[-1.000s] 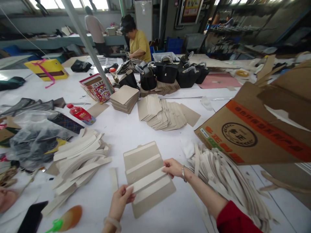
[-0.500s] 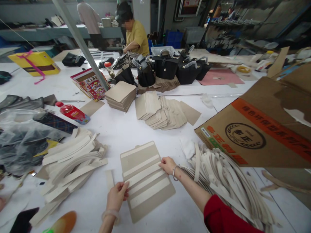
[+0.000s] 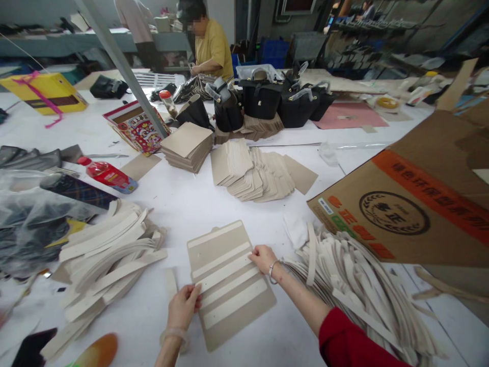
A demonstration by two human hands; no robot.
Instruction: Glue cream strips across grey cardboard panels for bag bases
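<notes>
A grey-beige panel [image 3: 219, 239] with several pale strips across it lies tilted on the white table in front of me. My left hand [image 3: 184, 305] pinches the left end of one pale strip [image 3: 225, 274] at the panel's left edge. At the right edge, my right hand [image 3: 263, 258] pinches the other end of that strip, which stretches between both hands over the panel. Beside my left wrist lies a loose short strip [image 3: 170, 279].
Strip piles lie left [image 3: 110, 255] and right [image 3: 355, 280]. Behind are stacked panels [image 3: 187, 145], fanned pieces [image 3: 252, 171] and black bags [image 3: 262, 99]. A carton [image 3: 416, 204] stands right, a red bottle [image 3: 107, 175] lies left. A person in yellow works across the table.
The view has shifted slightly, so the background sits a little higher. Both hands keep their pinch on the strip, with almost no movement over the panel.
</notes>
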